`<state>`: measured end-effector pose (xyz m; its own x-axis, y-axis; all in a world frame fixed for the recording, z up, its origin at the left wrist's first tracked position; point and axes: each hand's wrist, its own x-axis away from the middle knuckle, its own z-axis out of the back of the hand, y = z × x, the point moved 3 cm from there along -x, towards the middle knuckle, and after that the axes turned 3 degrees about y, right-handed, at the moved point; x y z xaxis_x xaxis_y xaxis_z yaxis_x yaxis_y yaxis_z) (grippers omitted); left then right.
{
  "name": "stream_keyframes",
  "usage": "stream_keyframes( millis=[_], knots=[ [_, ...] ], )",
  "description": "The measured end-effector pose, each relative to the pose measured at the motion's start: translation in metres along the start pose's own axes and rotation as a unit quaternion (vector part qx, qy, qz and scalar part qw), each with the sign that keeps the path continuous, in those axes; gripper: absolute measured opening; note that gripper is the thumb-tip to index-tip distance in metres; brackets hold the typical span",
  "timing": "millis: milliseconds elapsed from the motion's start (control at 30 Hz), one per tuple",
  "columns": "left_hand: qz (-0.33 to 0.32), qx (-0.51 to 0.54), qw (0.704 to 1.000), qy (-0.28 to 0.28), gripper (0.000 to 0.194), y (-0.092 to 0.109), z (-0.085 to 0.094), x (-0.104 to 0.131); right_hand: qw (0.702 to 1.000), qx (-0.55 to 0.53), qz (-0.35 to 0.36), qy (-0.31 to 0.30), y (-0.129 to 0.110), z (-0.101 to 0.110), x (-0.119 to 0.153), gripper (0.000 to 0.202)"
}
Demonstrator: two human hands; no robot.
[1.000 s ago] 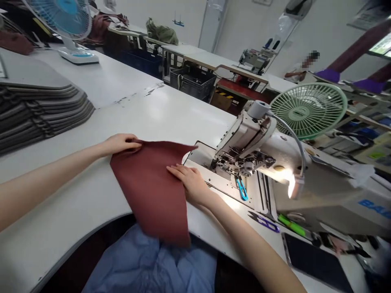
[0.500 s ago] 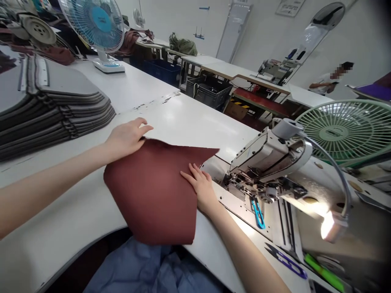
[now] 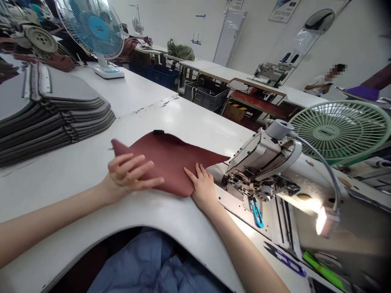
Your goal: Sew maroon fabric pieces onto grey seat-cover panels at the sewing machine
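A maroon fabric panel [image 3: 171, 162] lies on the white tabletop in front of me, its left side bent up and its pointed right end reaching towards the sewing machine [image 3: 259, 162]. A small black piece [image 3: 158, 132] shows at its far edge. Over the panel's near left side is my left hand [image 3: 130, 177], fingers stretched and spread; whether it presses on the fabric I cannot tell. My right hand [image 3: 204, 185] rests flat with fingers apart on the panel's right part, just left of the machine. Blue thread snips [image 3: 256, 212] lie by the machine's needle area.
Stacked grey panels [image 3: 70, 110] stand at the left, with a blue table fan [image 3: 105, 71] behind them. A green fan [image 3: 330, 132] is behind the machine. Purple-handled snips [image 3: 288, 260] and a lit lamp [image 3: 326, 221] are at the right. A person [image 3: 320, 85] is in the background.
The panel's near part has swung away from me, off the table's front edge. My left hand has moved from its far left edge to its near side; the right has barely moved.
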<state>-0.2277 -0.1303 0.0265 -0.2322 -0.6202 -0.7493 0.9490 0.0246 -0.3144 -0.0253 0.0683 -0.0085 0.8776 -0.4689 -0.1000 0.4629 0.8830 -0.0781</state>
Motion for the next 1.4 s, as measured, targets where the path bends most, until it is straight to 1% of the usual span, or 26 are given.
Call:
stream_keyframes(
  millis=[100, 167, 267, 333, 400, 467, 500, 567, 600, 633, 667, 767, 800, 833, 867, 933, 967, 1000, 1033, 1067, 1133, 1167, 1200, 1233, 1300, 1400],
  knots=[
    [0.110, -0.023, 0.994, -0.017, 0.034, -0.041, -0.012, 0.004, 1.000, 0.005, -0.007, -0.002, -0.002, 0.002, 0.003, 0.064],
    [0.092, 0.018, 0.996, 0.004, 0.024, -0.049, -0.009, -0.001, 1.000, 0.009, -0.009, 0.002, -0.004, 0.002, 0.005, 0.062],
    [-0.031, 0.117, 0.992, 0.027, 0.030, -0.035, 0.012, -0.023, 1.000, 0.022, -0.005, -0.002, -0.006, 0.000, 0.007, 0.061],
    [-0.072, 0.190, 0.979, -0.010, 0.032, -0.021, 0.028, -0.038, 1.000, 0.029, -0.006, -0.002, -0.006, -0.001, 0.007, 0.062],
    [-0.074, 0.285, 0.953, -0.077, 0.023, -0.008, 0.041, -0.044, 1.000, 0.028, -0.006, 0.004, -0.004, -0.001, 0.006, 0.060],
    [-0.042, 0.401, 0.897, -0.183, 0.014, 0.003, 0.047, -0.039, 1.000, 0.020, -0.005, 0.011, -0.002, -0.001, 0.006, 0.055],
    [-0.009, 0.457, 0.853, -0.253, 0.016, 0.007, 0.047, -0.033, 1.000, 0.015, -0.003, 0.013, 0.000, -0.001, 0.006, 0.052],
    [0.067, 0.539, 0.740, -0.396, 0.021, 0.014, 0.047, -0.019, 1.000, 0.010, 0.002, 0.017, 0.002, -0.002, 0.005, 0.049],
    [0.092, 0.561, 0.688, -0.451, 0.019, 0.017, 0.048, -0.012, 1.000, 0.009, 0.004, 0.019, 0.003, -0.002, 0.005, 0.050],
    [0.110, 0.569, 0.653, -0.488, 0.013, 0.018, 0.050, -0.008, 1.000, 0.008, 0.008, 0.020, 0.003, -0.002, 0.005, 0.050],
    [0.125, 0.563, 0.641, -0.507, 0.006, 0.018, 0.053, -0.006, 1.000, 0.006, 0.011, 0.022, 0.003, -0.002, 0.005, 0.051],
    [0.166, 0.512, 0.679, -0.499, 0.016, 0.016, 0.064, -0.006, 0.999, -0.010, 0.000, 0.040, 0.003, 0.003, 0.003, 0.056],
    [0.165, 0.514, 0.680, -0.497, 0.014, 0.018, 0.068, -0.006, 0.999, -0.016, -0.010, 0.050, 0.004, 0.005, 0.001, 0.059],
    [0.153, 0.536, 0.662, -0.501, 0.013, 0.021, 0.072, -0.006, 0.998, -0.021, -0.021, 0.057, 0.004, 0.008, -0.002, 0.063],
    [0.134, 0.572, 0.628, -0.511, 0.015, 0.024, 0.076, -0.006, 0.998, -0.023, -0.026, 0.055, 0.005, 0.010, -0.004, 0.065],
    [0.106, 0.644, 0.537, -0.535, 0.025, 0.024, 0.081, -0.007, 0.999, -0.013, -0.009, 0.029, 0.004, 0.011, -0.010, 0.065],
    [0.111, 0.663, 0.507, -0.540, 0.030, 0.018, 0.082, -0.009, 1.000, -0.004, 0.007, 0.013, 0.004, 0.011, -0.012, 0.063],
    [0.131, 0.663, 0.505, -0.537, 0.035, 0.006, 0.081, -0.013, 1.000, 0.005, 0.021, 0.004, 0.004, 0.010, -0.014, 0.061],
    [0.167, 0.640, 0.537, -0.523, 0.040, -0.013, 0.079, -0.018, 1.000, 0.012, 0.029, 0.002, 0.005, 0.009, -0.015, 0.059],
    [0.210, 0.591, 0.602, -0.495, 0.042, -0.039, 0.076, -0.024, 0.999, 0.015, 0.033, 0.006, 0.006, 0.007, -0.015, 0.058],
    [0.298, 0.386, 0.784, -0.386, 0.044, -0.107, 0.070, -0.036, 0.999, 0.012, 0.032, 0.012, 0.008, 0.004, -0.014, 0.058],
    [0.316, 0.264, 0.850, -0.328, 0.048, -0.143, 0.068, -0.038, 0.999, 0.008, 0.033, 0.010, 0.009, 0.001, -0.013, 0.058],
    [0.323, 0.147, 0.890, -0.285, 0.050, -0.176, 0.066, -0.038, 0.999, 0.003, 0.035, 0.007, 0.010, -0.001, -0.012, 0.059],
    [0.341, 0.042, 0.908, -0.240, 0.050, -0.208, 0.063, -0.034, 0.999, -0.001, 0.036, 0.004, 0.011, -0.003, -0.011, 0.061],
    [0.394, -0.059, 0.892, -0.214, 0.050, -0.261, 0.053, -0.016, 0.999, -0.009, 0.036, 0.004, 0.012, -0.005, -0.010, 0.062],
    [0.451, -0.074, 0.861, -0.222, 0.059, -0.306, 0.042, 0.011, 0.999, -0.016, 0.036, 0.003, 0.013, -0.005, -0.009, 0.064]
  ],
)
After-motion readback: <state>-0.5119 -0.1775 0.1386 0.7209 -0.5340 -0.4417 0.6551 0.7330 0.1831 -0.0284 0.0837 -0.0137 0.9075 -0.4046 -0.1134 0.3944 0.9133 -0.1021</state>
